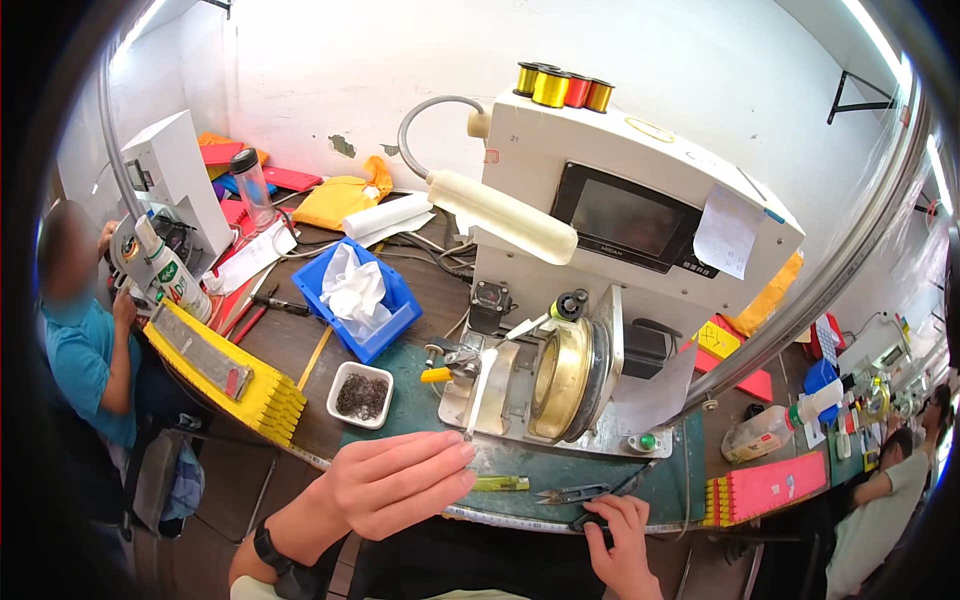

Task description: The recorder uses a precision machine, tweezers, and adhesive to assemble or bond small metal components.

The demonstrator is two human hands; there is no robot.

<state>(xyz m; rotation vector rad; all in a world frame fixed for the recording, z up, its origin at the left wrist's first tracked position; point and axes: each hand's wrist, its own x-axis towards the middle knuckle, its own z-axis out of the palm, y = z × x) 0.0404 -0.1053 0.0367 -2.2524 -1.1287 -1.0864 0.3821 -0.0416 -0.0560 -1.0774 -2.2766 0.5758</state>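
The scissors [572,494] lie on the green mat [676,492], just ahead of the right hand [622,545], the nearer one, blades pointing left. Its fingers bend at the black handle [584,521]; grip I cannot tell. The left hand [385,490] meets a white stick [484,385], grip unclear.

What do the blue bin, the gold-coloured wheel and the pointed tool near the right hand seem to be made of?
Blue bin: probably moulded plastic, given its even colour and smooth walls. Gold-coloured wheel: likely polished metal, perhaps brass or plated, from its yellow sheen. Pointed tool: its silvery-grey tips suggest metal; which metal can't be told.
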